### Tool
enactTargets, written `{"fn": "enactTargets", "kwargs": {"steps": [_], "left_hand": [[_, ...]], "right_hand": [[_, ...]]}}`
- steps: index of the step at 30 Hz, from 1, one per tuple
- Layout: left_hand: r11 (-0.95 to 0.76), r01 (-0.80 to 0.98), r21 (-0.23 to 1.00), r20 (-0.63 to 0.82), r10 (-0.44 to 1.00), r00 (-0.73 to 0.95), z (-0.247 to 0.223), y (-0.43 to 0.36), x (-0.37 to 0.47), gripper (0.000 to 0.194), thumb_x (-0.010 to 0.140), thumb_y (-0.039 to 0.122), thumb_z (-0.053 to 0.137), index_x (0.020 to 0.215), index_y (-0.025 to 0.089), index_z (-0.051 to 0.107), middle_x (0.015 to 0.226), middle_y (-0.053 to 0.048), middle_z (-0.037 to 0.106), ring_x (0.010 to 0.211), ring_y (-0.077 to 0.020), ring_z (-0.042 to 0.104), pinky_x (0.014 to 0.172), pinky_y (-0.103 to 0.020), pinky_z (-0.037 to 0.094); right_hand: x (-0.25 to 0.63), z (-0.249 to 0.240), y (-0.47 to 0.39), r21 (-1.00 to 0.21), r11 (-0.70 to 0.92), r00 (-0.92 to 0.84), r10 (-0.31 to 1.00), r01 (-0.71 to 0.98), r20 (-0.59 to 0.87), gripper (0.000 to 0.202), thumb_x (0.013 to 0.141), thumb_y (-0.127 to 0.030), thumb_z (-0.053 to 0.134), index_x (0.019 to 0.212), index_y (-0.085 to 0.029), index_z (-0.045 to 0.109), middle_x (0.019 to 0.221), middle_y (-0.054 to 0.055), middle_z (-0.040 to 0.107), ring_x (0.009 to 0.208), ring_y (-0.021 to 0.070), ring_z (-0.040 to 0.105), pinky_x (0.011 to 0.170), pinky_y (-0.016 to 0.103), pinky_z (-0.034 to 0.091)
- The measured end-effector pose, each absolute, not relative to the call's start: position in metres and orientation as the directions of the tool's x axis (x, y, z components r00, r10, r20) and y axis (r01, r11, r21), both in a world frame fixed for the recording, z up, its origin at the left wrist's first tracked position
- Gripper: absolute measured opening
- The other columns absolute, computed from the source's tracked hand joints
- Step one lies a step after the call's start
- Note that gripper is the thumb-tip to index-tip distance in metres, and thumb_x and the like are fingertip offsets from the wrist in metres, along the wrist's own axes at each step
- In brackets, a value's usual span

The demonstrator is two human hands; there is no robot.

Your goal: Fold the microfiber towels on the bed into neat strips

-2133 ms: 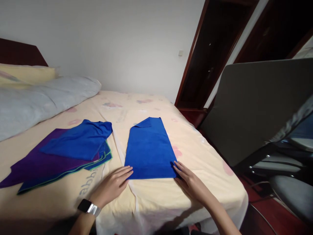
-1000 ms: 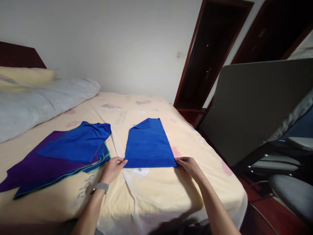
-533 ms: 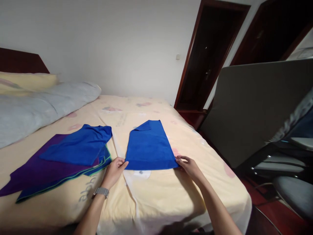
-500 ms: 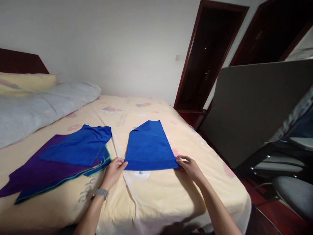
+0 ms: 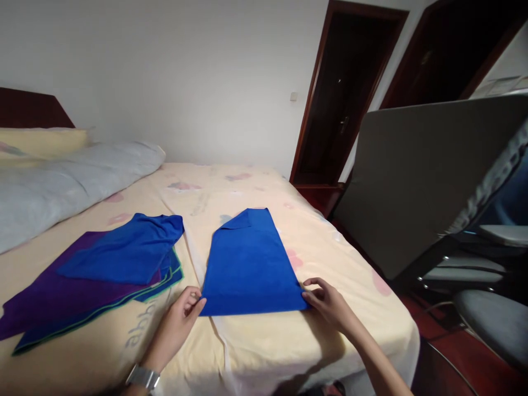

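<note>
A: Where is the flat blue cloth (image 5: pixel 249 269)?

B: On the bed (image 5: pixel 280 344), between the left grip (image 5: pixel 181 312) and the right grip (image 5: pixel 328 302), stretching away from both.

A: How does each one stand?

B: The right is spread: its thumb meets the cloth's edge by the near right corner, with a gap between thumb and forefinger. The left is half curled, thumb by the near left corner; whether it pinches any fabric, I cannot tell.

A: Is the cloth smooth?

B: Mostly. The far left corner, ahead of the left grip, is folded over.

A: And left of the left grip?

B: A purple cloth (image 5: pixel 78 269), with a rumpled blue cloth (image 5: pixel 124 247) over it and a green-edged cloth (image 5: pixel 61 331) underneath. Just behind that grip, a silver watch band (image 5: pixel 143 377) circles the wrist.

A: Farther off?

B: Well beyond the left grip lies grey bedding (image 5: pixel 82 168), a yellow pillow (image 5: pixel 45 142) behind it. Well right of the right grip, past the bed, are a dark panel (image 5: pixel 421 181) and a grey seat (image 5: pixel 493 319).
</note>
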State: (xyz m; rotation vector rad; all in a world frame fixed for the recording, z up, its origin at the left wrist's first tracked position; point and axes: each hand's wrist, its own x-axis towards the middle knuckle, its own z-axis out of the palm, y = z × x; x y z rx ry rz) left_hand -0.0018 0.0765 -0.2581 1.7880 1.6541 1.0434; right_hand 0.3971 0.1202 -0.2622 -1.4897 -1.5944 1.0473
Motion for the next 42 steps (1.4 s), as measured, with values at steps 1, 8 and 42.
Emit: {"fn": "enactTargets", "kwargs": {"steps": [1, 8, 42], "left_hand": [[-0.149, 0.646, 0.749, 0.206, 0.978, -0.014, -0.259, 0.074, -0.001, 0.021, 0.092, 0.047, 0.049, 0.096, 0.027, 0.053, 0.077, 0.000, 0.063, 0.073, -0.0184, 0.065, 0.064, -0.026, 0.052], [-0.327, 0.883, 0.335, 0.471, 0.870, 0.144, -0.235, 0.070, 0.009, 0.015, 0.091, 0.033, 0.052, 0.090, 0.024, 0.064, 0.097, -0.007, 0.068, 0.093, -0.0284, 0.063, 0.086, -0.043, 0.051], [-0.702, 0.705, -0.099, 0.440, 0.605, 0.664, -0.238, 0.072, 0.036, 0.037, 0.099, 0.017, 0.046, 0.135, 0.019, 0.053, 0.136, -0.005, 0.062, 0.127, -0.0198, 0.056, 0.107, -0.037, 0.050]], "right_hand": [[0.397, -0.263, 0.117, -0.888, 0.030, -0.090, 0.996, 0.459, -0.013, 0.036, 0.083, -0.050, 0.059, 0.104, -0.020, 0.054, 0.070, 0.000, 0.067, 0.065, 0.0198, 0.064, 0.057, 0.028, 0.046], [0.386, -0.244, 0.112, -0.622, 0.192, -0.041, 0.968, 0.759, 0.249, 0.023, 0.089, -0.039, 0.054, 0.101, -0.023, 0.064, 0.092, 0.007, 0.071, 0.081, 0.0264, 0.068, 0.067, 0.036, 0.054], [0.319, -0.261, 0.102, -0.053, 0.792, -0.692, 0.562, 0.608, 0.454, 0.049, 0.100, -0.018, 0.048, 0.148, -0.012, 0.037, 0.146, 0.013, 0.045, 0.138, 0.0239, 0.038, 0.113, 0.041, 0.041]]}}
